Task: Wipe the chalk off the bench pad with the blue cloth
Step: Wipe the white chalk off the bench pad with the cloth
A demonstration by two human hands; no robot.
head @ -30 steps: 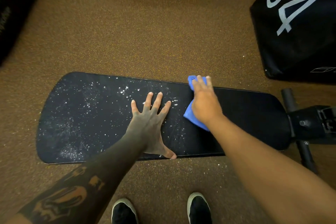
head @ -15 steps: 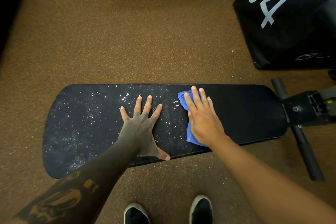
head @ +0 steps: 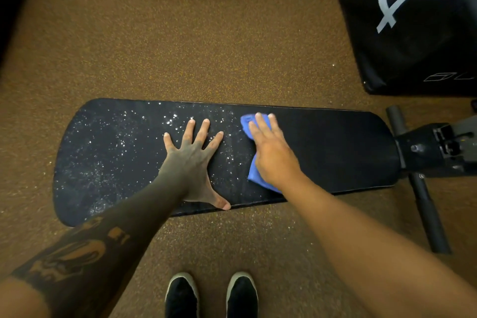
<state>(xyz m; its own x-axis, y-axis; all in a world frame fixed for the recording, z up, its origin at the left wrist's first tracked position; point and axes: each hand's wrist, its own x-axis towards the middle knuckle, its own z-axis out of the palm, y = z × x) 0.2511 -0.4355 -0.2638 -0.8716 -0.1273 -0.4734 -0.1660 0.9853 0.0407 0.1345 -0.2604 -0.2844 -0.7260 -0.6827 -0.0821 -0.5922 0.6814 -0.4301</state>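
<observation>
My right hand (head: 273, 152) pressed flat on the blue cloth (head: 254, 175) mid bench pad (head: 335, 150); left hand (head: 192, 160) splayed wide, empty, beside it on chalk (head: 113, 142) covering the pad's left half.

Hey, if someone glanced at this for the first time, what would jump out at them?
White chalk speckles the left half of the black bench pad, while the right half looks clean. The right hand presses a blue cloth flat mid-pad, and the left hand lies splayed beside it.
</observation>
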